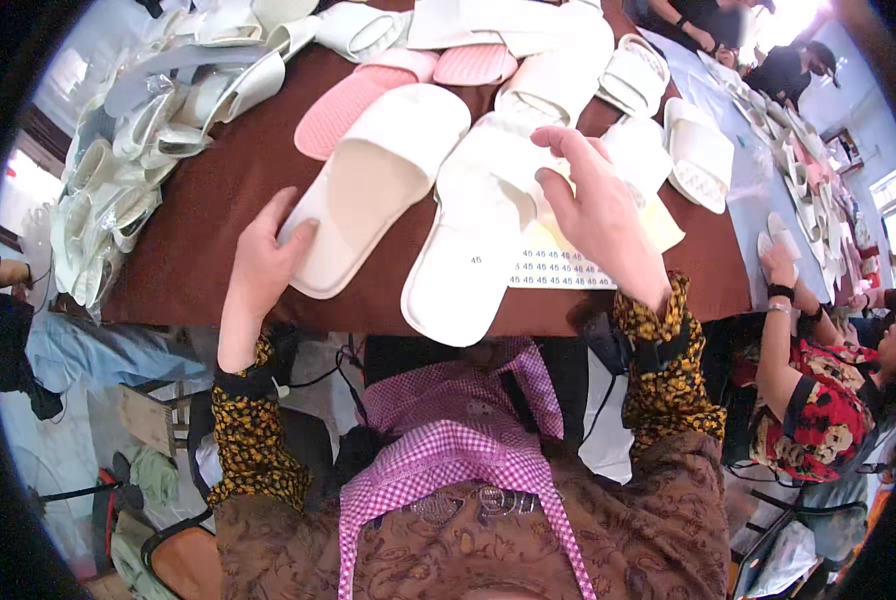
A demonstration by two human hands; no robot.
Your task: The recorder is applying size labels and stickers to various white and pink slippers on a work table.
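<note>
Two cream slippers lie side by side at the centre of the frame on a brown surface (218, 200), heels near its front edge. The left hand (263, 255) rests flat on the heel of the left slipper (368, 185), fingers spread and gripping nothing. The right hand (593, 195) presses on the strap of the right slipper (478, 230), fingers narrowed over the strap edge, seemingly pinching it; whether a sticker sits between them cannot be told.

The right slipper's heel overhangs the front edge, and a firm push could tip it off. A sticker applied one-handed might go on crooked.

Beneath the right hand lies a pale yellow sheet (568, 255) with rows of small white labels. Pink slippers (353, 100) sit above centre. Clear-wrapped white slippers (118, 150) heap at upper left. At lower right, a co-worker's hand (780, 265) reaches along a blue-covered bench (748, 170).
</note>
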